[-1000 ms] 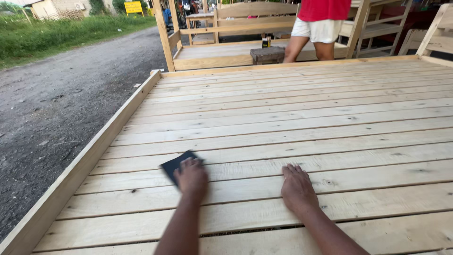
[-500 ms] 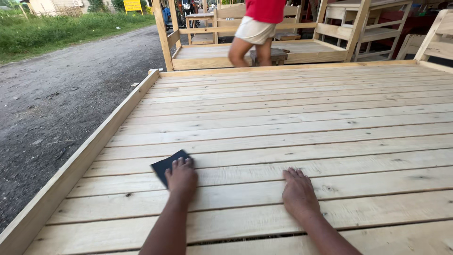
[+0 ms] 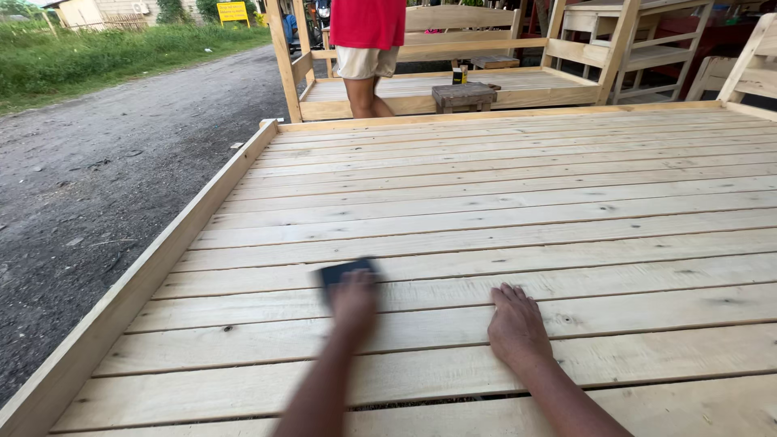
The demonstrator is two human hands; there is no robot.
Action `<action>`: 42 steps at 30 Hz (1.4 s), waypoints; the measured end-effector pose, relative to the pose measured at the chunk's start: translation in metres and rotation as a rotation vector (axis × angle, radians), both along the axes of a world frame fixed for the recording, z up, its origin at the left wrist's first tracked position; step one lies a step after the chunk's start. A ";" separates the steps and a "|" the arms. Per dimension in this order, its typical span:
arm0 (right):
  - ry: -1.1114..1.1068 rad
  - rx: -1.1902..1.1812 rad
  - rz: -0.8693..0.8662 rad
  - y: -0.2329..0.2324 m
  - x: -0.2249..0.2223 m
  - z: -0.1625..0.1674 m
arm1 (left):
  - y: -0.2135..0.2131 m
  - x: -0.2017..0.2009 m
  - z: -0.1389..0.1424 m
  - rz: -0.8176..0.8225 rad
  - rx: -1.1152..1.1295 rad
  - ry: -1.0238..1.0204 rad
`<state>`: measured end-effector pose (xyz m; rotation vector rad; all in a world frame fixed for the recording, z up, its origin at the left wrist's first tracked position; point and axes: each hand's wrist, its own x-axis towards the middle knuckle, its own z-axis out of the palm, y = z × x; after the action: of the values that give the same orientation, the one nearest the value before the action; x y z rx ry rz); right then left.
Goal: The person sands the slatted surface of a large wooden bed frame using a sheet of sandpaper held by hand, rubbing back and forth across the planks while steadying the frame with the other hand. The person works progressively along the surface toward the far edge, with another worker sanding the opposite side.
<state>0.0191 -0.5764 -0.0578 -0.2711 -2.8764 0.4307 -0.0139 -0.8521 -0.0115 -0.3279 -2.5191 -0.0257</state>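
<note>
Low in the frame, left of centre, the left hand [image 3: 353,301] presses flat on a dark sanding pad [image 3: 346,270], fingers together over its near part; the hand is blurred. The pad lies on a pale slat of the wooden bed frame [image 3: 486,202], its far edge showing above the hand. Lower right of centre, the right hand [image 3: 516,328] rests palm down on the slats, fingers slightly apart, holding nothing. At the top of the frame a person in a red shirt [image 3: 367,23] stands beside another bed frame [image 3: 453,85], and a gravel road [image 3: 89,186] fills the left.
</note>
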 end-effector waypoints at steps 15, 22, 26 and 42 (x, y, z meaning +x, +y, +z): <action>0.207 0.012 0.102 -0.002 0.003 0.012 | 0.072 0.053 -0.026 -0.368 0.173 -0.058; 0.190 0.057 0.053 -0.009 0.008 0.023 | -0.156 0.069 -0.009 0.315 0.071 -0.274; 0.111 0.089 0.047 -0.015 0.008 0.025 | -0.084 0.064 -0.009 0.234 0.232 -0.232; -0.111 0.218 -0.187 0.089 0.037 0.044 | -0.060 0.059 -0.005 0.280 0.133 -0.311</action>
<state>0.0561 -0.4878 -0.0138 -0.5337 -2.9361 0.0691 0.0454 -0.9124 -0.0166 0.0925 -2.8302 -0.1427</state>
